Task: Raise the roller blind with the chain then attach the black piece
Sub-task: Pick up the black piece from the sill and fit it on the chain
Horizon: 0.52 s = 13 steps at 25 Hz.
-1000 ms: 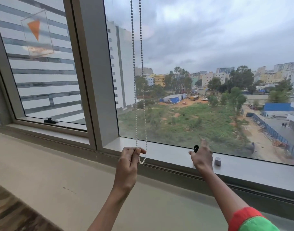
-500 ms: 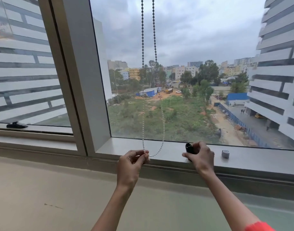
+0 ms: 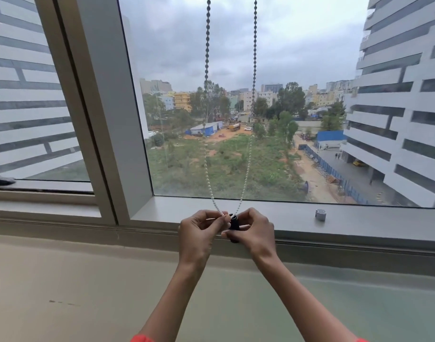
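Observation:
A white bead chain (image 3: 247, 166) hangs in two strands from above the frame down in front of the window glass. Its bottom loop ends between my two hands, just in front of the window sill (image 3: 359, 219). My left hand (image 3: 201, 230) pinches the bottom of the chain with thumb and forefinger. My right hand (image 3: 254, 230) holds a small black cylindrical piece (image 3: 234, 225) upright, its top touching the chain's lowest beads. The roller blind itself is out of view above.
A small grey cylindrical cap (image 3: 320, 215) stands on the sill to the right of my hands. A thick window post (image 3: 108, 107) rises at the left. A black handle (image 3: 0, 180) sits on the left window's frame. A beige wall lies below the sill.
My right hand lifted the black piece off the sill and brought it left to the chain's bottom. My left hand kept its pinch on the chain. The view shifted right and closer.

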{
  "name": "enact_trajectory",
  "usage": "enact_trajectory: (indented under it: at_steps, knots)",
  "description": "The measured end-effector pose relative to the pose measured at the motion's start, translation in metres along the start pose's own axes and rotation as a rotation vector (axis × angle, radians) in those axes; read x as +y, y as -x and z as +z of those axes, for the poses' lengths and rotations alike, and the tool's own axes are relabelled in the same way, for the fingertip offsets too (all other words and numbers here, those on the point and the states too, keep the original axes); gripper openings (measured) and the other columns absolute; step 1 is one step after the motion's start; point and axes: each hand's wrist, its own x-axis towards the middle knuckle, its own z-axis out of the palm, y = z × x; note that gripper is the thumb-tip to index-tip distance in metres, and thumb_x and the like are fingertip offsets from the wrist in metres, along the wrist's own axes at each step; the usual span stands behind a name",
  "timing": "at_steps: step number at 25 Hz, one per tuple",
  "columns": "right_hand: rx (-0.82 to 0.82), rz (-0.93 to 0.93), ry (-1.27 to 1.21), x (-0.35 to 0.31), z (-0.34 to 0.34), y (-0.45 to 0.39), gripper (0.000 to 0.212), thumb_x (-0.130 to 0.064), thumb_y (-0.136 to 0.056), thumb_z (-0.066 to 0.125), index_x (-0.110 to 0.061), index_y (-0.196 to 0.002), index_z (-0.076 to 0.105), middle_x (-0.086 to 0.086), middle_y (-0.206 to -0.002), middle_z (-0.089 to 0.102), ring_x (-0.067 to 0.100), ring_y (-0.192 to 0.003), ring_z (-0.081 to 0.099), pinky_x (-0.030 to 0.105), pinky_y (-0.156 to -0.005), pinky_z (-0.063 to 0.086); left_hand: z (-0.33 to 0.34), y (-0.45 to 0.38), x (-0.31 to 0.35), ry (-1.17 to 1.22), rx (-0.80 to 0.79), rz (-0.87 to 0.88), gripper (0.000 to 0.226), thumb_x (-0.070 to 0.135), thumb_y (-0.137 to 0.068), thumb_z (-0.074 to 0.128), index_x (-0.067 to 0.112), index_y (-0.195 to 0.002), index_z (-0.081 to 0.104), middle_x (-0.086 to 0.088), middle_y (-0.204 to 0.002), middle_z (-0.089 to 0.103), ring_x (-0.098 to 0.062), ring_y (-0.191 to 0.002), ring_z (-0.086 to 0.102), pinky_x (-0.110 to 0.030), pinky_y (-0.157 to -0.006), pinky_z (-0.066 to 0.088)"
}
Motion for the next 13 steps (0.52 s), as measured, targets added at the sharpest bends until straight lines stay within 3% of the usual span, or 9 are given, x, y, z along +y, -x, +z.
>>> enact_trajectory:
  at_steps: [4, 9, 13]
  knots:
    - [0.02, -0.019, -0.076, -0.002, -0.003, 0.009, 0.032, -0.015, -0.058, 0.086, -0.008, -0.076, 0.06, 0.004, -0.065, 0.07, 0.013, -0.053, 0.069, 0.027, -0.052, 0.057, 0.004, 0.006, -0.007, -0.091, 0.036, 0.04, 0.008, 0.009, -0.07, 0.079, 0.013, -0.069, 0.073, -0.006, -0.072, 0.076, -0.018, -0.067, 0.072, -0.024, -0.064, 0.054]
    - [0.01, -0.009, -0.105, 0.004, -0.014, 0.01, 0.03, -0.005, -0.058, 0.082, -0.007, -0.078, 0.059, 0.008, -0.068, 0.07, 0.02, -0.061, 0.071, 0.037, -0.058, 0.06, 0.015, 0.013, -0.005, -0.226, 0.044, 0.108, 0.01, 0.016, -0.067, 0.082, 0.019, -0.069, 0.073, 0.001, -0.084, 0.071, -0.024, -0.071, 0.069, -0.037, -0.066, 0.056]
    - [0.005, -0.052, -0.126, 0.006, -0.021, 0.007, 0.026, -0.003, -0.063, 0.078, -0.009, -0.078, 0.058, 0.008, -0.073, 0.071, 0.018, -0.064, 0.071, 0.027, -0.054, 0.057, 0.026, 0.016, -0.003, -0.293, 0.054, 0.14, 0.02, 0.019, -0.065, 0.084, 0.026, -0.08, 0.073, 0.006, -0.094, 0.066, -0.022, -0.066, 0.061, -0.035, -0.061, 0.047]
